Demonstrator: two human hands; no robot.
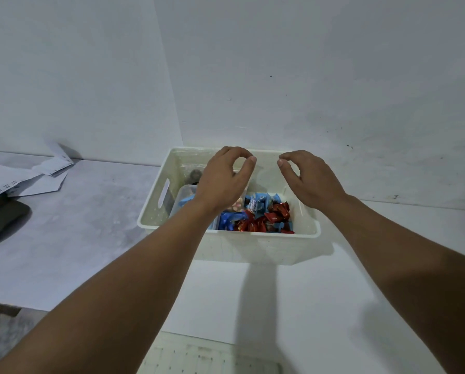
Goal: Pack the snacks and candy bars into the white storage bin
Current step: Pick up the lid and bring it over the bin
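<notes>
Hovering side by side over the white storage bin point(227, 247): left hand point(220, 182) and right hand point(311, 179), fingers loosely curled, gripping nothing, thumb and fingertips apart. Below them, inside the bin, blue candy bars point(258, 205) and red candy bars point(276, 214) heaped toward the near right, a clear tub point(184, 197) at left. Beyond, far left on the table point(77, 225), scattered papers point(23, 176).
</notes>
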